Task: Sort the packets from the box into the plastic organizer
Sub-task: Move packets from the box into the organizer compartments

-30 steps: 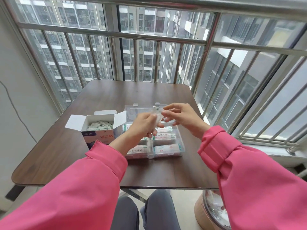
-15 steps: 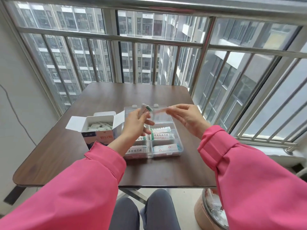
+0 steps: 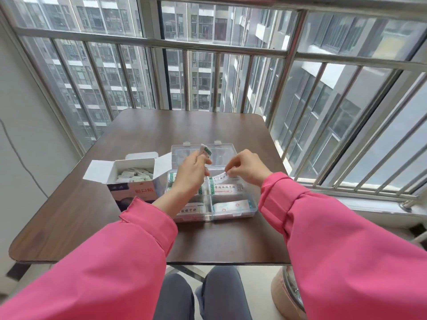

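A single head-worn camera looks forward and down over the table (image 3: 138, 139), seemingly from close range.

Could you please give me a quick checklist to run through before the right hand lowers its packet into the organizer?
1. Right hand pinches white paper packet: ok.
2. Packet hangs over the clear plastic compartment organizer: ok.
3. Organizer's lid open: ok.
4. Room left in the target compartment: cannot tell.
5. Left hand grips a green-edged packet, clear of the drop: ok.
6. White cardboard box open, packets left: ok.
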A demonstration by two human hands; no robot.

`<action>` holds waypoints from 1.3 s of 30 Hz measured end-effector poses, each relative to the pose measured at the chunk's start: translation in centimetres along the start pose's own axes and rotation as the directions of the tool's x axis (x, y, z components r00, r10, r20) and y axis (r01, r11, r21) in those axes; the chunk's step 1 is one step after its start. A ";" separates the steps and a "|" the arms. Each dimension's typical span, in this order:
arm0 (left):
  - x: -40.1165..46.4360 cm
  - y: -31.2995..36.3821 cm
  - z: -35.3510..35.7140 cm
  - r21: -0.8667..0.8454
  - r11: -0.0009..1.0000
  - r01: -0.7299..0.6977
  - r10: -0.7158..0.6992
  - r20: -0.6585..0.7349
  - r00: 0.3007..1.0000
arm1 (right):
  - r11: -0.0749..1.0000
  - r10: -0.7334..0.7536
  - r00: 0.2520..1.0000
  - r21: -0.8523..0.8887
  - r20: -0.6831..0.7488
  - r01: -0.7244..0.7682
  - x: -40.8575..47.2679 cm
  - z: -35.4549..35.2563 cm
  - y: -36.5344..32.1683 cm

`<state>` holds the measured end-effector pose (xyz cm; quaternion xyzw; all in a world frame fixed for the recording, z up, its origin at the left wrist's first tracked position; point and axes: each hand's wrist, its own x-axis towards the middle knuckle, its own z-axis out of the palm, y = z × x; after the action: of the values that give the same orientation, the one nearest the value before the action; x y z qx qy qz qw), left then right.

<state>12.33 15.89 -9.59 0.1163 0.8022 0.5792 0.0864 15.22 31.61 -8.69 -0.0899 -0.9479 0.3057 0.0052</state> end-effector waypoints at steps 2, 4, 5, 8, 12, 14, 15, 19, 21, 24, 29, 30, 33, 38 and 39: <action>-0.1 0.0 -0.2 0.002 1.000 0.010 -0.010 0.003 1.000 | 0.996 -0.033 0.999 -0.080 0.015 0.035 0.2 0.4 -0.2; -0.1 0.0 -0.2 0.003 1.000 0.014 -0.014 0.008 1.000 | 0.984 -0.065 0.997 -0.167 0.031 0.069 0.1 0.6 -0.3; -0.1 0.0 -0.2 0.002 1.000 0.012 -0.012 0.008 1.000 | 0.977 -0.076 0.996 -0.196 0.038 0.082 0.1 0.7 -0.3; -0.1 0.1 0.0 -0.010 1.000 0.019 -0.019 0.013 1.000 | 0.968 -0.090 0.995 -0.231 0.048 0.098 0.0 0.9 -0.5; 0.0 0.0 0.2 -0.030 0.999 0.041 -0.040 0.029 0.999 | 0.968 -0.086 0.995 -0.234 0.045 0.094 -0.2 0.8 -0.9; 0.0 0.1 0.2 -0.034 0.998 0.055 -0.054 0.048 0.997 | 0.966 -0.089 0.996 -0.239 0.032 0.094 -0.3 0.7 -0.9; -0.1 0.2 0.2 -0.042 0.997 0.063 -0.060 0.062 0.996 | 0.967 -0.095 0.995 -0.234 0.026 0.098 -0.3 0.5 -0.8; -0.8 0.6 0.0 -0.132 0.990 0.056 -0.034 0.166 0.986 | 0.982 -0.070 0.996 0.172 -0.050 0.078 -1.0 -0.7 -1.2; -1.2 0.7 -0.2 -0.172 0.984 0.041 0.002 0.239 0.971 | 0.841 -0.049 0.999 0.540 0.016 0.033 -1.7 -1.3 -1.5; -1.8 1.1 -0.4 -0.225 0.974 0.021 0.046 0.292 0.955 | 0.809 -0.079 0.997 0.584 -0.002 0.065 -2.2 -1.5 -1.6; -1.8 1.3 -0.3 -0.219 0.972 0.087 -0.036 0.227 0.973 | 0.831 0.018 0.990 0.553 -0.141 0.064 -2.6 -1.4 -1.8; -1.6 1.2 -0.4 -0.189 0.979 0.077 -0.040 0.192 0.981 | 0.826 0.063 0.982 0.562 -0.178 0.049 -2.4 -1.4 -1.5; -1.1 0.6 -0.4 -0.071 0.997 -0.007 0.010 0.032 0.999 | 0.801 0.224 0.943 0.598 -0.245 -0.034 -1.9 -1.3 -0.4; -0.2 0.0 -0.2 -0.073 0.996 -0.045 0.041 -0.056 0.998 | 0.873 0.296 0.937 0.450 -0.186 -0.186 -1.2 -0.7 -0.3; -0.2 0.1 -0.1 -0.087 0.995 -0.040 0.037 -0.045 0.998 | 0.900 0.291 0.938 0.386 -0.188 -0.202 -1.1 -0.5 -0.5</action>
<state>12.54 15.74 -9.51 0.1153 0.7753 0.6177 0.0630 16.23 31.32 -7.97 -0.2439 -0.8484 0.4596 0.0976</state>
